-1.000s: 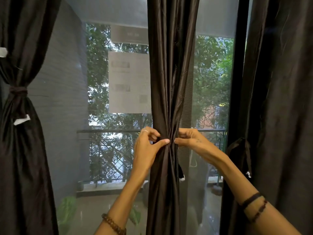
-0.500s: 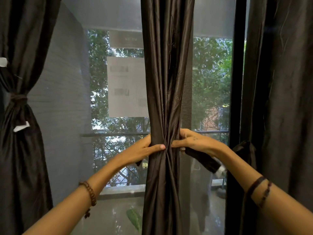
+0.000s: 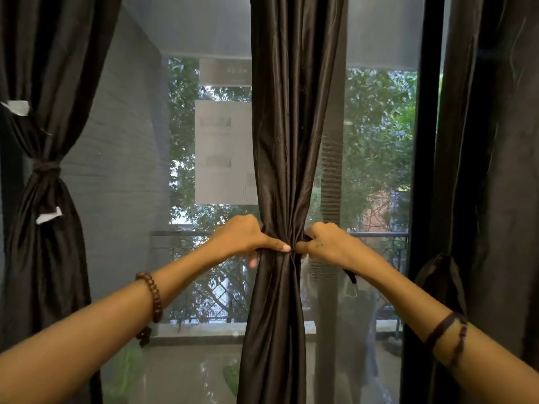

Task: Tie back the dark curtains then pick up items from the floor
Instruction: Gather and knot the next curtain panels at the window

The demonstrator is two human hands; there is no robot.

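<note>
Three dark curtains hang at the window. The middle curtain (image 3: 288, 141) falls straight down the centre of the glass and is gathered into a narrow waist level with the balcony railing (image 3: 180, 233) seen outside. Both hands meet at that waist. The left hand (image 3: 245, 239) wraps the gather from the left, thumb laid across the front of the fabric and fingers curled round behind, one fingertip showing below the palm. The right hand (image 3: 326, 246) presses in from the right, fingers bent and pinching a dark tie-back strip (image 3: 350, 277), whose loose end trails down beneath the wrist.

At the left edge of the window, the left curtain (image 3: 43, 258) is already cinched by its own tie (image 3: 45, 169), with white tags showing above and below the knot. The right curtain (image 3: 490, 170) hangs beside the black window frame (image 3: 423, 141), with a dark loop of fabric drooping at its inner edge. A sheet of paper (image 3: 223, 153) is stuck on the glass, just left of the middle curtain. A beaded bracelet (image 3: 151, 298) circles the left wrist; dark cords (image 3: 446, 333) circle the right. No floor items are visible.
</note>
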